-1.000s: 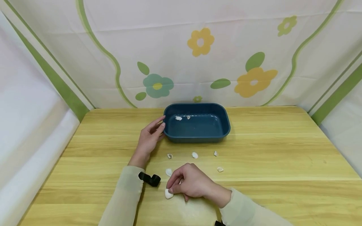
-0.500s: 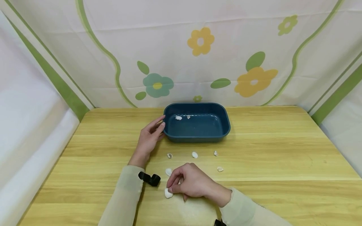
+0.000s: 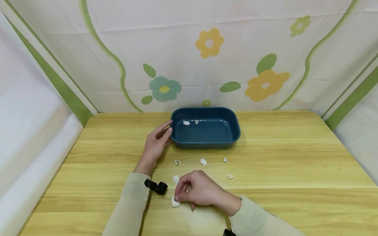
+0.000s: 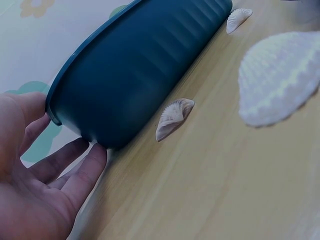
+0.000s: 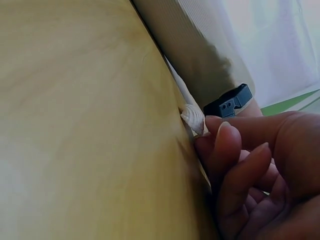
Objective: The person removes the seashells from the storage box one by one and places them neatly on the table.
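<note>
My left hand [image 3: 155, 144] is at the left end of a dark blue plastic basin [image 3: 205, 145]. In the left wrist view, its fingertips touch the basin's rim and its lower wall. Low over the near part of the table, my right hand [image 3: 200, 190] pinches a white ribbed seashell [image 5: 194, 119] between thumb and forefinger. A white scallop-like shell [image 3: 176, 179] lies just beyond those fingers. Farther off, a small curled shell [image 4: 175, 119] sits by the basin's near left corner. Inside the basin are a white shell [image 3: 186, 123] and a tiny pinkish shell [image 3: 197, 122].
More shells lie on the wooden table [image 3: 295, 157]: an oval white shell [image 3: 203, 161], a small pointed shell [image 3: 225, 160] and a pale shell [image 3: 229, 176] to the right. Behind the basin hangs a flower-patterned cloth [image 3: 189, 59]. A black wrist camera [image 3: 156, 186] sits on the left sleeve.
The pinched shell has shifted very slightly under the right fingertips. The left hand, basin and other shells look the same.
</note>
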`<state>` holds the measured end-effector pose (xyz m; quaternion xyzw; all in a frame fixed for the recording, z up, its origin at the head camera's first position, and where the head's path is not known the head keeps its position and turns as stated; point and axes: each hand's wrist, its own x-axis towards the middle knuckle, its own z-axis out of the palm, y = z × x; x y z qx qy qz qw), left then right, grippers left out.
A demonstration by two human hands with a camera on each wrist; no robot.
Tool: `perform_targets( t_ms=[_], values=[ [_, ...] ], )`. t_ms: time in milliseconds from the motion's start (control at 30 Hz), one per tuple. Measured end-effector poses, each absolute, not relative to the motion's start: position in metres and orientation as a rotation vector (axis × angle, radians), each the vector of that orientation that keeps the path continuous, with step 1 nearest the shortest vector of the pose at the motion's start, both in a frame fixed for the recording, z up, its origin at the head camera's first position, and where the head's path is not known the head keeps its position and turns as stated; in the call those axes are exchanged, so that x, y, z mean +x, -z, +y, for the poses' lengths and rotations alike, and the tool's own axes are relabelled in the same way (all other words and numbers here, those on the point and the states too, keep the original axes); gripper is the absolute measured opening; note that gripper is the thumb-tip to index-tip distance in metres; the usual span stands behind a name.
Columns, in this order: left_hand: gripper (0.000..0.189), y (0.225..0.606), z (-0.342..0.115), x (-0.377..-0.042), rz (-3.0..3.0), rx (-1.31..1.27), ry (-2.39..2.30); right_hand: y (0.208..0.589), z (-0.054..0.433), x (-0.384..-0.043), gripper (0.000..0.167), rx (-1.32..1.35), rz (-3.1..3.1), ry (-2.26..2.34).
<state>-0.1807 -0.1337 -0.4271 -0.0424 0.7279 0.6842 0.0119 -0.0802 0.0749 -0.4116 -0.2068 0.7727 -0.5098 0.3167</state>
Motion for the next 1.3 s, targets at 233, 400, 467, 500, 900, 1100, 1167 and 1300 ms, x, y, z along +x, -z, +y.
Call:
perform_targets(
  t_ms=[233,400,467,500,900,1100,1167,1300],
  values=[
    [0.040,0.427,-0.134,-0.181,2.276,-0.143,-2.122,0.412,0.076,-0.081,0.015,-0.539,2.024,1.347],
    [0.040,0.426,-0.134,-0.181,2.280,-0.135,-2.123,0.412,0.075,-0.081,0.015,-0.532,2.027,1.354],
    [0.040,0.425,-0.135,-0.181,2.282,-0.136,-2.121,0.412,0.074,-0.080,0.016,-0.519,2.018,1.369],
    [0.040,0.425,-0.135,-0.181,2.281,-0.134,-2.119,0.412,0.074,-0.080,0.016,-0.511,2.013,1.376],
    [0.039,0.428,-0.134,-0.180,2.287,-0.157,-2.092,0.369,0.089,-0.098,0.010,-0.595,1.904,1.405],
    [0.038,0.429,-0.135,-0.183,2.298,-0.160,-2.082,0.330,0.100,-0.157,0.011,-0.582,2.302,1.290],
    [0.039,0.431,-0.137,-0.184,2.297,-0.158,-2.084,0.329,0.103,-0.183,0.013,-0.508,2.440,1.241],
    [0.040,0.434,-0.142,-0.183,2.296,-0.177,-2.082,0.345,0.106,-0.227,0.019,-0.320,2.581,1.151]
  ],
)
